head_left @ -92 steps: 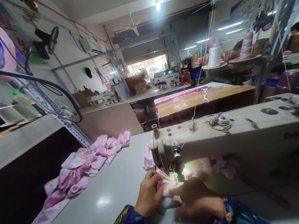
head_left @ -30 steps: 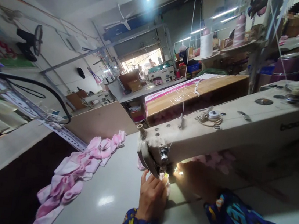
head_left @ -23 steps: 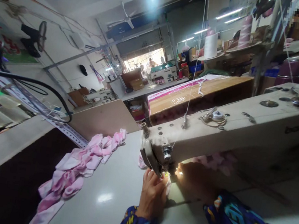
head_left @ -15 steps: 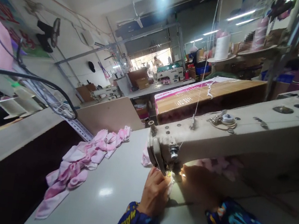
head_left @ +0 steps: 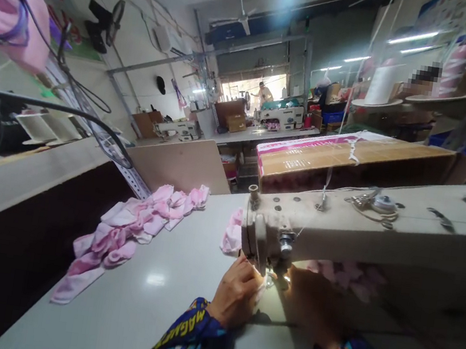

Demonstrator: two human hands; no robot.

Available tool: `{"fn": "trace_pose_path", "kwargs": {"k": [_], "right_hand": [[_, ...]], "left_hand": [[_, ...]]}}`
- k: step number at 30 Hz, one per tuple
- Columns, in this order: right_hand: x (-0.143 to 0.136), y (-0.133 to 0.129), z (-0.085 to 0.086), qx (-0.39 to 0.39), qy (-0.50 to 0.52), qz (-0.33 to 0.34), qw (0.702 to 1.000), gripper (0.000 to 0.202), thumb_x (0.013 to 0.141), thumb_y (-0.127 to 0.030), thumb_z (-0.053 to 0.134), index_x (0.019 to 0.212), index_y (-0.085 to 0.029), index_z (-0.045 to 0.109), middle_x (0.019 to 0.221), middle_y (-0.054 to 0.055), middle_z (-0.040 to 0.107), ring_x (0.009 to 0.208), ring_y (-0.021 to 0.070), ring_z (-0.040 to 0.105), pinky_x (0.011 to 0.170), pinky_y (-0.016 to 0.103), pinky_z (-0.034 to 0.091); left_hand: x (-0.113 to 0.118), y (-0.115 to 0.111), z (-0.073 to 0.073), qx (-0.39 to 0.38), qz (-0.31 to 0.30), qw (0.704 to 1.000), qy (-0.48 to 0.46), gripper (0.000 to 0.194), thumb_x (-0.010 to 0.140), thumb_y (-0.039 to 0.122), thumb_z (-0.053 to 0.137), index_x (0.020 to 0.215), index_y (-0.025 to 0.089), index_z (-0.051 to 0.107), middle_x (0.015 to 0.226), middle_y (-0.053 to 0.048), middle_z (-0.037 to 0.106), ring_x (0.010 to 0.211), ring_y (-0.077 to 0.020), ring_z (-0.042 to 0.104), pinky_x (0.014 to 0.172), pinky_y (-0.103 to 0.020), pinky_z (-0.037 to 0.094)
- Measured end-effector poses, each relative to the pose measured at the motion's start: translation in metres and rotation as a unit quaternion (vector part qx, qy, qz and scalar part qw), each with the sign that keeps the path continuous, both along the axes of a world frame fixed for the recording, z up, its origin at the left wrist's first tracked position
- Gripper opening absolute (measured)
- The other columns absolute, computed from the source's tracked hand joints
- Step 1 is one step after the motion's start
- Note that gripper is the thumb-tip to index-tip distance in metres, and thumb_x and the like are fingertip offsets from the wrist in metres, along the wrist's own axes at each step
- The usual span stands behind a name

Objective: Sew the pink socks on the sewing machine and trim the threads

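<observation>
At the needle end of a pale sewing machine (head_left: 320, 233), my left hand (head_left: 237, 292) is closed, its bent fingers gripping the edge of a small light pink cloth (head_left: 260, 295). That cloth lies beside the lit presser foot (head_left: 271, 278), mostly covered by my fingers. Across the needle, my right hand (head_left: 313, 301) reaches under the machine arm. It is in deep shadow and its fingertips are too dark to make out. Behind the machine head rests a pink cloth piece (head_left: 232, 233), and more pink pieces (head_left: 346, 276) lie under the arm.
A heap of pink and white cloth pieces (head_left: 120, 234) runs along the left side of the white table (head_left: 144, 312). Beyond the machine sits a long cardboard box (head_left: 326, 158). Thread cones (head_left: 379, 85) stand at upper right, and a black cable (head_left: 72, 111) crosses at left.
The view has shifted, so the machine and background appear farther right. My left hand is slightly farther left of the needle. Both hands stay at the presser foot.
</observation>
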State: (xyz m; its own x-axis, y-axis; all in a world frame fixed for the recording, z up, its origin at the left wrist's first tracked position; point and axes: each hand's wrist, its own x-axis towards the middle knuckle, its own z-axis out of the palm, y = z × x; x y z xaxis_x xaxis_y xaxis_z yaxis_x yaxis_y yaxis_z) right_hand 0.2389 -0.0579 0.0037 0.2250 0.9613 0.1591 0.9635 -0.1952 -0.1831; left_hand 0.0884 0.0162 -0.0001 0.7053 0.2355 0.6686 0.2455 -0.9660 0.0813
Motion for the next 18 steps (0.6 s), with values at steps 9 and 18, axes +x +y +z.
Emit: {"fn": "trace_pose_path", "kwargs": {"k": [9, 18], "right_hand": [[0.014, -0.011, 0.008, -0.013, -0.022, 0.014, 1.000, 0.023, 0.090, -0.030, 0.047, 0.079, -0.020, 0.065, 0.062, 0.006, 0.066, 0.058, 0.0205, 0.063, 0.045, 0.028, 0.021], [0.003, -0.010, 0.008, 0.004, -0.011, 0.022, 1.000, 0.023, 0.091, -0.032, 0.050, 0.083, -0.016, 0.065, 0.066, 0.009, 0.068, 0.060, 0.0218, 0.065, 0.048, 0.028, 0.030]], "left_hand": [[-0.005, 0.002, -0.007, -0.047, 0.019, 0.999, -0.001, 0.017, 0.083, 0.010, 0.047, 0.077, 0.020, 0.059, 0.072, -0.004, 0.062, 0.071, -0.0170, 0.057, 0.075, -0.036, 0.049], [-0.004, 0.001, -0.003, -0.062, -0.002, 0.998, -0.026, 0.021, 0.086, 0.011, 0.049, 0.073, 0.021, 0.062, 0.072, -0.003, 0.065, 0.071, -0.0155, 0.059, 0.073, -0.033, 0.050]]}}
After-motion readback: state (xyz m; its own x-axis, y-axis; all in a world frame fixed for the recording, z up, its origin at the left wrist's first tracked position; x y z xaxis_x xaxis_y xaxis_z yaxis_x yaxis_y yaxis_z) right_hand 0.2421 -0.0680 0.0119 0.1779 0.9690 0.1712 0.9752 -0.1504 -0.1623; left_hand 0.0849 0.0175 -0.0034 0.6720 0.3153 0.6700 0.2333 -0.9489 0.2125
